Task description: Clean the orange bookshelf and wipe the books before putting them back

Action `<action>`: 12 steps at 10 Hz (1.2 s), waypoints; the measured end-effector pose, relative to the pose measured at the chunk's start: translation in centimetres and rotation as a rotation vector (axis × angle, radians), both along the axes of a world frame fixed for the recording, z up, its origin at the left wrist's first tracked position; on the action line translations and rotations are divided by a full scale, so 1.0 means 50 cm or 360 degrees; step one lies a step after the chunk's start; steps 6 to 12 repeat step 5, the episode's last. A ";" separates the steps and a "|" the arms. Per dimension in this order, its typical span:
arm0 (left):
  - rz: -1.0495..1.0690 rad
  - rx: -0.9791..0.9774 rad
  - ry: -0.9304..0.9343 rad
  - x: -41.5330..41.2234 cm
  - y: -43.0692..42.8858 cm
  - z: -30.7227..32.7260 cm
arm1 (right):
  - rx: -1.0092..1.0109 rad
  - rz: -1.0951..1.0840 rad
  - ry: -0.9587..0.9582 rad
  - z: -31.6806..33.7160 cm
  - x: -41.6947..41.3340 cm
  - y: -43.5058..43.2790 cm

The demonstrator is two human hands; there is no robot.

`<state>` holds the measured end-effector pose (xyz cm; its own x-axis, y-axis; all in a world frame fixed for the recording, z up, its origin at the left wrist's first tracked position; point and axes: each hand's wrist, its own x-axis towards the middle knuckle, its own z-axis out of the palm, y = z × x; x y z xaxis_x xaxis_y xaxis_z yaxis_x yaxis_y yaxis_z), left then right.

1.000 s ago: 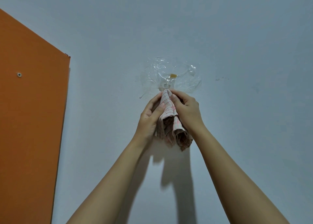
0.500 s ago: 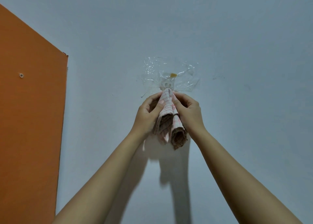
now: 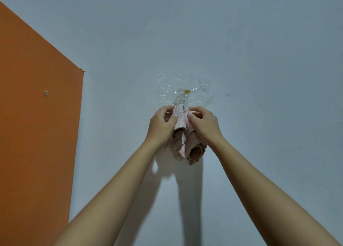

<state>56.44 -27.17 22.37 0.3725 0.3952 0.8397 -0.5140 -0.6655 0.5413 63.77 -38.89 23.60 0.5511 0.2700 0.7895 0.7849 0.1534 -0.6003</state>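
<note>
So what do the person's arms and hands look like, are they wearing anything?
Nothing is worn that shows. The left hand and right hand are bare, with no gloves, rings or bracelets in view. Both forearms are bare too, with no sleeves and no watch. The fingers are slim with short nails.

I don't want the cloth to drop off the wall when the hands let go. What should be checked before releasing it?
1. Both hands on the cloth: ok. The left hand and right hand pinch it just below its top.
2. Top of the cloth at the clear hook: ok, it reaches up to it.
3. Cloth actually looped over the hook: cannot tell, the top fold hides the tip.
4. Clear tape holding the hook flat on the wall: not ok, it looks wrinkled and lifted at the edges.
5. Cloth hanging clear of the orange bookshelf: ok, it is well apart.
</note>
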 end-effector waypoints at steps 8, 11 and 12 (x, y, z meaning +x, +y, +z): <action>0.0598 0.0188 0.0224 -0.119 -0.112 0.003 | -0.0530 -0.0222 -0.0160 -0.005 -0.090 -0.133; 0.0598 0.0188 0.0224 -0.119 -0.112 0.003 | -0.0530 -0.0222 -0.0160 -0.005 -0.090 -0.133; 0.0598 0.0188 0.0224 -0.119 -0.112 0.003 | -0.0530 -0.0222 -0.0160 -0.005 -0.090 -0.133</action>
